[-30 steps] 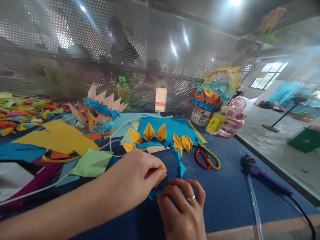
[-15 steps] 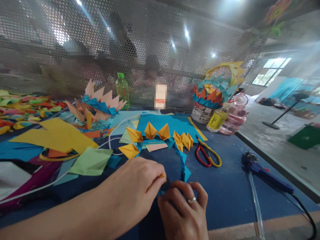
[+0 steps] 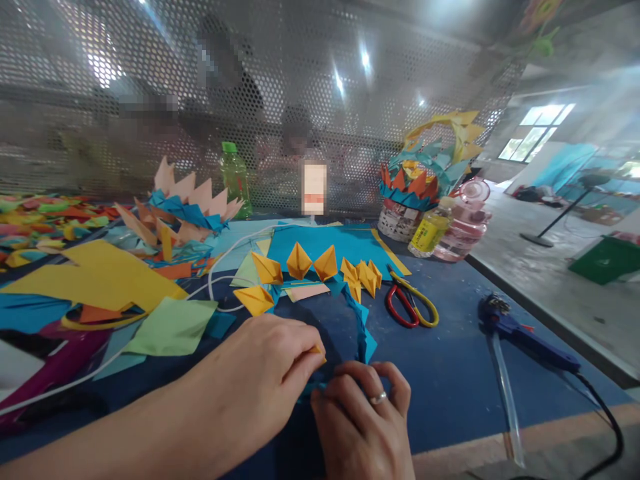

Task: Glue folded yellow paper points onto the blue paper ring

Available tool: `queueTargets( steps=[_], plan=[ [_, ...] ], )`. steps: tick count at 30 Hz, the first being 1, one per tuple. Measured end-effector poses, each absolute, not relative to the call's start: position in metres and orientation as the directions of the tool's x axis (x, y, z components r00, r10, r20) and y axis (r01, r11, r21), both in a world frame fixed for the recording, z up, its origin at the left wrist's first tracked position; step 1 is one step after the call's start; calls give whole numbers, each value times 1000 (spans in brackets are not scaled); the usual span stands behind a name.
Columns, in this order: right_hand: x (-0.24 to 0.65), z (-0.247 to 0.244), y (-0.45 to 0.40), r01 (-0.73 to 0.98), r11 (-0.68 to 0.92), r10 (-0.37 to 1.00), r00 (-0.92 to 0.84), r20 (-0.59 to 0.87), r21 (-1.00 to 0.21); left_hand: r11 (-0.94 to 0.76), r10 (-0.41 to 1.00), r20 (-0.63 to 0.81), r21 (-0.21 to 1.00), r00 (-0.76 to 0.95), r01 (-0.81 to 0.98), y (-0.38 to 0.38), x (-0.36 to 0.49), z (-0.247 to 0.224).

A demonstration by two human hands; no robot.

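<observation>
My left hand (image 3: 280,367) is closed in a pinch on a small yellow-orange folded paper piece (image 3: 317,349), mostly hidden by the fingers. Beside it on the right, my right hand (image 3: 365,413), with a ring, has curled fingers on a blue paper band (image 3: 313,392). The blue folded band (image 3: 364,327) also runs up from that hand and curves away across the mat. Yellow folded points (image 3: 299,261) stand along the band's far side and left end. More yellow folded pieces (image 3: 369,277) lie near its far right bend.
Red-and-yellow-handled scissors (image 3: 401,308) lie right of the band. Farther right rests a blue glue gun (image 3: 533,339) with a clear stick. Colored paper sheets (image 3: 173,327) and a white cable cover the left. Bottles (image 3: 430,230) and a can (image 3: 399,219) stand at the back right.
The view has shifted slightly, so most things sit a little farther left. Both hands keep nearly the same pose, and a bit more blue band shows between them.
</observation>
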State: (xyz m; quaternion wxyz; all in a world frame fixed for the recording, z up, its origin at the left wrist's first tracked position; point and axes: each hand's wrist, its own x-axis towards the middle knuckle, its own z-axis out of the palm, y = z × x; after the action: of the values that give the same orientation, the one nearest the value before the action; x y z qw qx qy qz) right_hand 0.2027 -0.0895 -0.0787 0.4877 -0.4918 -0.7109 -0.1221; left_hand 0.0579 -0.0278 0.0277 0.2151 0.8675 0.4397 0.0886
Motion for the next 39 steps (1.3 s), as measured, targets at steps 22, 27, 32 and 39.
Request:
queueTargets(
  steps=[22, 27, 32, 39],
  plan=[
    [207, -64, -83, 761, 453, 697, 23, 717, -465, -433, 793, -147, 547, 592, 716, -12, 55, 40],
    [206, -64, -84, 756, 466, 684, 22, 729, -460, -447, 787, -135, 546, 601, 708, -13, 54, 40],
    [207, -65, -84, 753, 463, 695, 19, 718, -468, -450, 786, -131, 550, 605, 704, -13, 56, 42],
    [206, -64, -84, 748, 468, 689, 23, 725, -469, -462, 771, -146, 543, 620, 702, -13, 55, 42]
  ],
)
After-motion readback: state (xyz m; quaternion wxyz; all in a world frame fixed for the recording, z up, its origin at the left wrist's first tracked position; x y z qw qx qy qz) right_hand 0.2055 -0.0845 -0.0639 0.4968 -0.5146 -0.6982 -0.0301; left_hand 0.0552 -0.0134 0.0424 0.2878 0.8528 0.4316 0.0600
